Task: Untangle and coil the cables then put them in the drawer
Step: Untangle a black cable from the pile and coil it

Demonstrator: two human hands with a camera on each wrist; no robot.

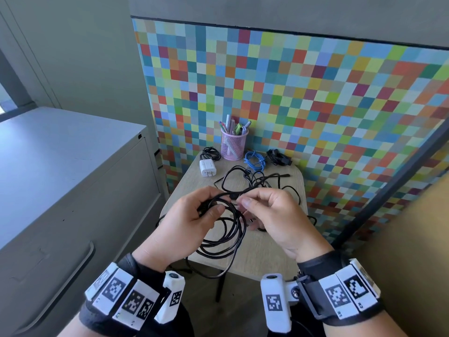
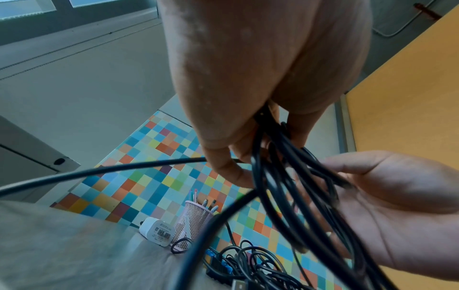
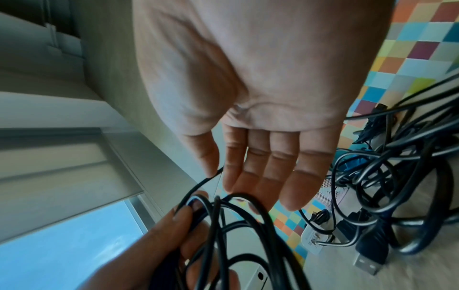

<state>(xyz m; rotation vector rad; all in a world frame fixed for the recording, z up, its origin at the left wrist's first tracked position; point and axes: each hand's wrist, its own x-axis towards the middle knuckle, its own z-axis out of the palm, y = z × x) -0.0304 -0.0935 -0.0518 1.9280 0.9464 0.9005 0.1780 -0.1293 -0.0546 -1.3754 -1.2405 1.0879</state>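
Small beige wood-grain table (image 1: 272, 254) with rounded corners, wedged against a multicoloured checkered wall panel (image 1: 315, 98) at 12 and 3 o'clock; grey metal drawer cabinet (image 1: 73, 181) close along the 9 o'clock side, drawer shut. Bare tabletop only toward the near edge at 6 o'clock.

Above table centre: left hand (image 1: 187, 222), fingers and thumb curled round a half-coiled black round cable (image 1: 230, 229), loops hanging down to the tabletop and one strand drooping past the near edge. Right hand (image 1: 274, 215) just beside at 3 o'clock, thumb and forefinger pinching one strand of the same cable, remaining fingers straight and relaxed.

Beyond the hands, toward 12 o'clock: loose tangle of black cables (image 1: 257, 178) sprawled to the right edge. Along the far edge, touching or nearly touching the panel: small black cable bundle (image 1: 211, 153), white plug adapter (image 1: 207, 167), pink mesh pen cup (image 1: 233, 144), blue coiled cable (image 1: 255, 160), black bundled cable with plug (image 1: 279, 156).
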